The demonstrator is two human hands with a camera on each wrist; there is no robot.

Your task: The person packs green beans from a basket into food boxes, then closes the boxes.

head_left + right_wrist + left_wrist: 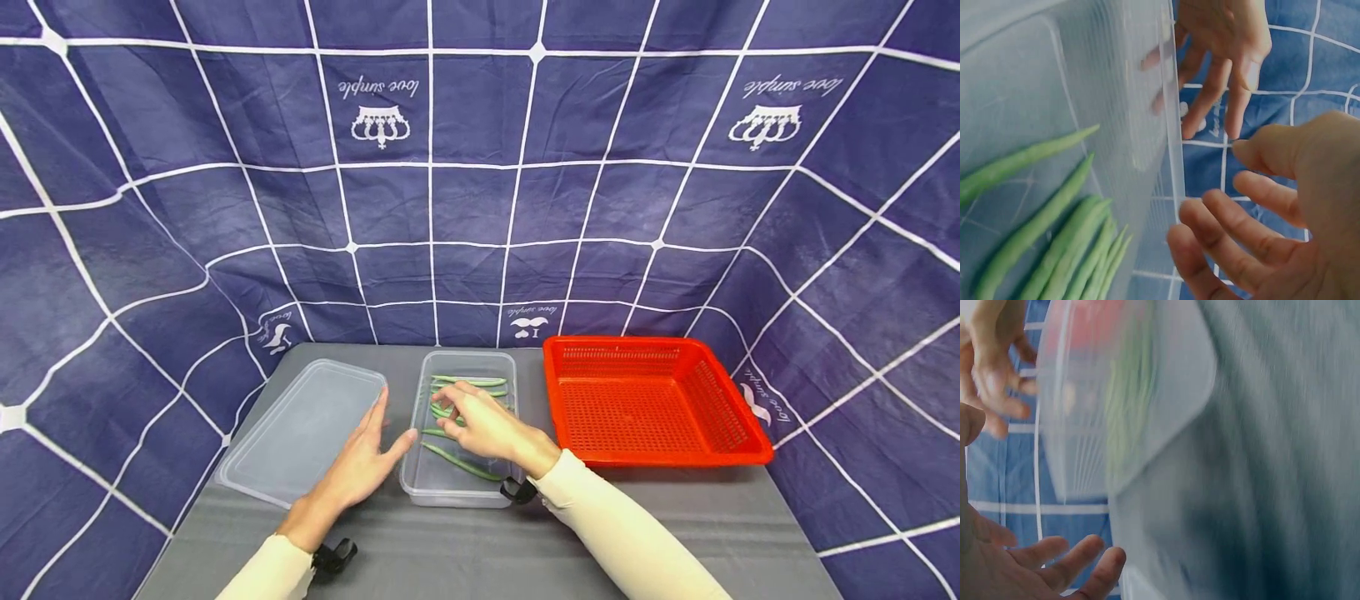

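Several green beans (459,461) (1019,159) lie spread across the floor of a clear plastic container (457,500). Over the container hovers my right hand (486,423), its fingers loosely bent. The right wrist view shows nothing between that hand's thumb and fingers (1235,219). My left hand (356,468) is beside the container's left wall, thumb spread toward the rim and the other fingers extended, holding nothing. Through the blurred left wrist view, the beans (1129,394) appear as a green bundle behind the container's wall.
A flat translucent lid (300,433) lies left of the container, partly behind my left hand. To the right stands a red perforated plastic basket (645,417). The grey tabletop (420,550) is enclosed by a blue cloth (480,200) with white grid lines.
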